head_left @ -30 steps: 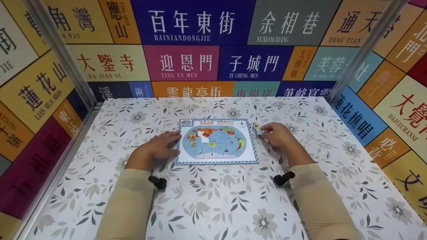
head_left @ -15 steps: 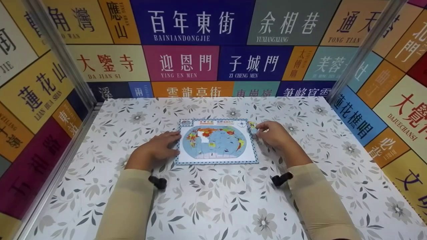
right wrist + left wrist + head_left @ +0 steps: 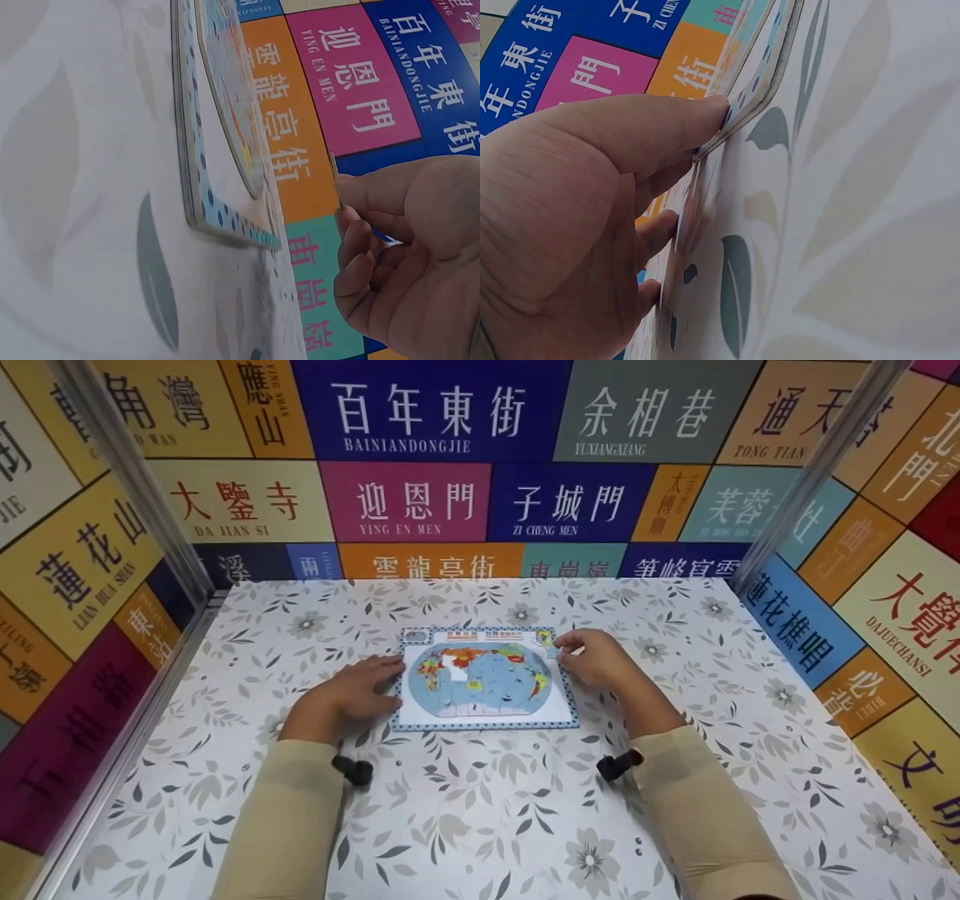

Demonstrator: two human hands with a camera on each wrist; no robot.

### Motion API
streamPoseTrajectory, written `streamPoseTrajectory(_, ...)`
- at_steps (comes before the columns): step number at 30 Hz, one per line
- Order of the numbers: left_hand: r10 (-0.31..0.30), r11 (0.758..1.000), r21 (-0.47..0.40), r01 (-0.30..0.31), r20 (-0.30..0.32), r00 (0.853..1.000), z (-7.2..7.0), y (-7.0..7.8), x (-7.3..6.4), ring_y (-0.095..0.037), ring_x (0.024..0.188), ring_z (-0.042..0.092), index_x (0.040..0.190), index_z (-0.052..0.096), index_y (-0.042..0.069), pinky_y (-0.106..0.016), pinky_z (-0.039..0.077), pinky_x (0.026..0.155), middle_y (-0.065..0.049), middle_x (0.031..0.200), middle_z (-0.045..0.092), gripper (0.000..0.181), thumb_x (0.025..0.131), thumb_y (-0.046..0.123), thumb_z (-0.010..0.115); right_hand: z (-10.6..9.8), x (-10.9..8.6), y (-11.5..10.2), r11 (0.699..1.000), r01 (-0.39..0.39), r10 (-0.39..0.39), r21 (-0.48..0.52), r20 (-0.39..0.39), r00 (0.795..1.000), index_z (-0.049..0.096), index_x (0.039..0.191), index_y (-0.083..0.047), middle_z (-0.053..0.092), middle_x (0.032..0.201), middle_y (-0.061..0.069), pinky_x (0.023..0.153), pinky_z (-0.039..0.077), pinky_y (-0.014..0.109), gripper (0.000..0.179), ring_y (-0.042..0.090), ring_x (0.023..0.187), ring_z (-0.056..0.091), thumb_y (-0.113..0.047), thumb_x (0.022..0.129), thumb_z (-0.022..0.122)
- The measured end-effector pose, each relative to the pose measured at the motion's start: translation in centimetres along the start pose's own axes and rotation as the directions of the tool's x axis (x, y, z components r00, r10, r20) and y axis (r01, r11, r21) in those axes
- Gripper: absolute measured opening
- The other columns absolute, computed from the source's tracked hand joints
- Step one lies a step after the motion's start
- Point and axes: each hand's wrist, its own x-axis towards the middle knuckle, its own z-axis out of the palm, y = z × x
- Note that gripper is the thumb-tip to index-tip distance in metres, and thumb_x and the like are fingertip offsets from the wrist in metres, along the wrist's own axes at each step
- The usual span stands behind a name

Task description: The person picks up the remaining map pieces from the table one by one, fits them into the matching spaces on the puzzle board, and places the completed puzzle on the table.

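A world-map jigsaw puzzle (image 3: 480, 721) with a blue dotted border lies flat on the table, its oval map mostly filled with pieces. A white gap (image 3: 454, 668) shows in the upper left of the map. My left hand (image 3: 351, 688) rests at the board's left edge, fingers spread and the thumb against the rim (image 3: 739, 112) in the left wrist view. Over the board's top right corner, my right hand (image 3: 596, 660) pinches a puzzle piece (image 3: 546, 643) coloured yellow, green and blue. Seen edge-on in the right wrist view, the piece (image 3: 334, 174) is held between thumb and fingertips, above the board.
White cloth with grey leaves and flowers covers the table (image 3: 465, 810). Colourful panels with Chinese lettering (image 3: 420, 502) stand behind it and on both sides. Metal posts (image 3: 806, 484) rise at the back corners. A small black wrist camera (image 3: 352, 770) sits at each sleeve.
My right hand has moved left with the puzzle piece, from beside the board to over its top right corner. The left hand stays at the left edge.
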Motion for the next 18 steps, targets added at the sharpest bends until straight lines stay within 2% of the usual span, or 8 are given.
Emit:
streamPoseTrajectory(7,-0.009,1.000,-0.014,0.009,-0.016,1.000,0.2,0.1,-0.2,-0.034,0.171,0.004,0.169,0.032,0.037,-0.068,0.006,0.136,0.012,0.182,0.016,0.073,0.103,0.045,0.064,0.9,0.1,-2.2,1.000,-0.019,0.019,0.003,-0.001,1.000,0.066,0.141,-0.017,0.066,0.138,0.008,0.100,0.054,0.044,0.034,0.027,0.118,0.062,-0.026,0.108,0.062)
streamPoseTrajectory(10,-0.012,1.000,-0.013,0.012,-0.021,1.000,0.2,0.0,-0.2,-0.034,0.171,0.004,0.169,0.032,0.039,-0.068,0.005,0.136,0.013,0.181,0.016,0.073,0.103,0.045,0.064,1.4,0.2,-3.1,1.000,-0.003,0.003,0.001,-0.007,1.000,0.067,0.140,-0.018,0.067,0.137,0.007,0.105,0.053,0.048,0.034,0.027,0.120,0.062,-0.026,0.107,0.064)
streamPoseTrajectory(14,-0.011,1.000,-0.024,0.011,-0.021,1.000,0.2,0.1,-0.2,-0.034,0.171,0.004,0.168,0.033,0.039,-0.068,0.006,0.136,0.014,0.181,0.017,0.073,0.103,0.044,0.065,2.1,0.4,-4.3,0.999,0.052,-0.052,-0.012,-0.007,0.999,0.068,0.140,-0.017,0.068,0.136,0.009,0.102,0.055,0.048,0.034,0.028,0.120,0.063,-0.025,0.107,0.064)
streamPoseTrajectory(18,-0.012,1.000,-0.021,0.012,-0.018,1.000,0.1,0.1,-0.2,-0.034,0.171,0.005,0.168,0.033,0.039,-0.068,0.007,0.136,0.015,0.181,0.016,0.073,0.103,0.044,0.065,3.0,0.7,-5.4,0.998,0.061,-0.061,0.003,0.017,0.998,0.069,0.139,-0.020,0.067,0.132,0.007,0.092,0.056,0.042,0.032,0.025,0.115,0.063,-0.025,0.108,0.064)
